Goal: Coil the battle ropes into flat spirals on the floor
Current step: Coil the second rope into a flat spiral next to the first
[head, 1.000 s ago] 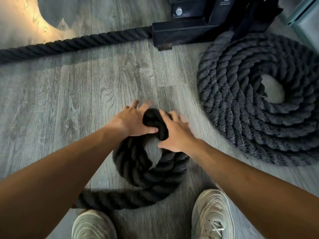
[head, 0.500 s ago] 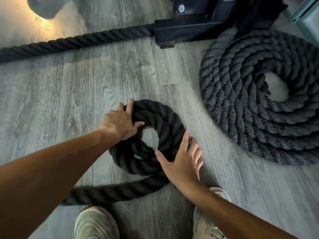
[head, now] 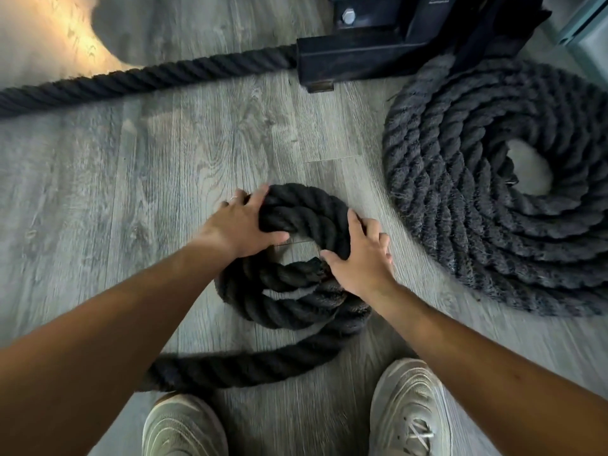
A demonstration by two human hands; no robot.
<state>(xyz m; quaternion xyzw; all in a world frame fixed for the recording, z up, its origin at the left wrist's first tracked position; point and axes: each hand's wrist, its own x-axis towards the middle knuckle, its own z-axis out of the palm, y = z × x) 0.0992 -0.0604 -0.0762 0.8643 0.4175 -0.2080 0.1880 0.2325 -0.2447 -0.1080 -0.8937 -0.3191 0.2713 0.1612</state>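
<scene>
A thick black battle rope lies on the grey wood floor in a small coil [head: 296,301] of about two loops with a hole in the middle. My left hand [head: 243,225] grips the coil's far left side, thumb inside the hole. My right hand [head: 358,258] presses on the coil's right side, fingers spread over the rope. The rope's loose tail [head: 237,366] runs from the coil's near side to the left, under my left forearm. To the right lies a larger, greyer finished spiral [head: 460,225].
A straight stretch of rope [head: 148,77] runs across the far floor to a black metal rack base [head: 362,57]. My two pale sneakers [head: 408,413] stand at the near edge, close to the rope's tail. A pale cabinet corner [head: 589,31] shows at the far right.
The coil has gained another turn and sits tighter. My right hand moved from the coil's near right edge up onto its right side. My left hand stays on the far left.
</scene>
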